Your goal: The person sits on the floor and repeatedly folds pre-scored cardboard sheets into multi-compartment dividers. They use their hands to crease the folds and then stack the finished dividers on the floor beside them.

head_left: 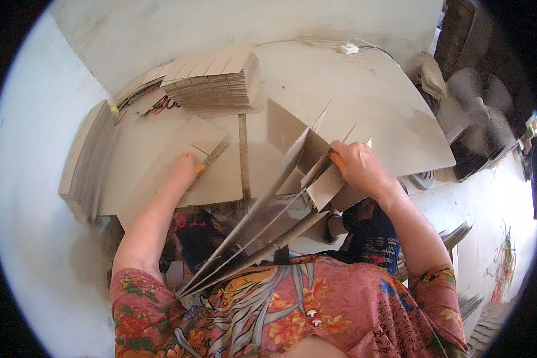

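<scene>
My right hand (360,168) grips a bundle of crossed cardboard dividers (311,154), its thumb and fingers closed around their edges. Long cardboard strips (259,223) fan out from that grip down towards my chest, tilted above my lap. On the left of the table, my left hand (183,172) rests on a long slotted cardboard piece (197,132). Its thumb touches the edge of a thin stack of strips (215,154); whether the fingers pinch them is hard to see. Orange covers sit on fingertips of both hands.
A thick stack of slotted cardboard (206,83) stands at the table's back. Another stack (87,163) lines the left edge. Red-and-black scissors (163,105) lie between them. A white power socket (349,48) sits near the wall. At right, a fan (479,112) stands beside the table (385,116).
</scene>
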Motion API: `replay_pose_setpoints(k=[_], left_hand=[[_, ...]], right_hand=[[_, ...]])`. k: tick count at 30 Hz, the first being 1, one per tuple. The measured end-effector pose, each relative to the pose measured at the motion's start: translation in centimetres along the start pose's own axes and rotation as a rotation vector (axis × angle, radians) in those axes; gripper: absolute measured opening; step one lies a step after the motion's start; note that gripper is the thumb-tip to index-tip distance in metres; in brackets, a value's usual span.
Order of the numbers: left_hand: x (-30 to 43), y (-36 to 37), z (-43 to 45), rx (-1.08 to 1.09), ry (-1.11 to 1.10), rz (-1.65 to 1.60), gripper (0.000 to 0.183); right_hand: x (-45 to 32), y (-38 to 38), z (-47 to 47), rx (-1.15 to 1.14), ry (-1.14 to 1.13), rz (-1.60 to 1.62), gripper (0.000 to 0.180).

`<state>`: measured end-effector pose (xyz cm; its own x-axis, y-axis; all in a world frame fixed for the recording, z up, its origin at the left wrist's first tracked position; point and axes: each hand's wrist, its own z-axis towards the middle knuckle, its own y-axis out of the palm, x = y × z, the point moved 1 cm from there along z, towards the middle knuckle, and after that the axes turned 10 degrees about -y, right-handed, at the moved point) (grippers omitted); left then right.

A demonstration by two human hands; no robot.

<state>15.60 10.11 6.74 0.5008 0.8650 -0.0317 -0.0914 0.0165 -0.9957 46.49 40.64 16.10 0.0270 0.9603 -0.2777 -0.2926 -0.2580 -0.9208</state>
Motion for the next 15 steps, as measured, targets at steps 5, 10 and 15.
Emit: replay_pose_setpoints(k=[5, 10, 15], left_hand=[[-4.6, 1.2, 1.8, 0.025, -0.129, 0.033, 0.024], [-1.7, -4.7, 3.2, 0.026, 0.025, -0.121, 0.025], [5.0, -9.6, 4.6, -0.319, 0.065, -0.531, 0.029]], right_hand=[[-0.2, 0.1, -0.2, 0.051, -0.047, 0.077, 0.017], [-0.2, -0.2, -1.5, 0.15, -0.137, 0.113, 0.014], [-1.7, -1.4, -1.1, 0.315, -0.296, 0.169, 0.014]])
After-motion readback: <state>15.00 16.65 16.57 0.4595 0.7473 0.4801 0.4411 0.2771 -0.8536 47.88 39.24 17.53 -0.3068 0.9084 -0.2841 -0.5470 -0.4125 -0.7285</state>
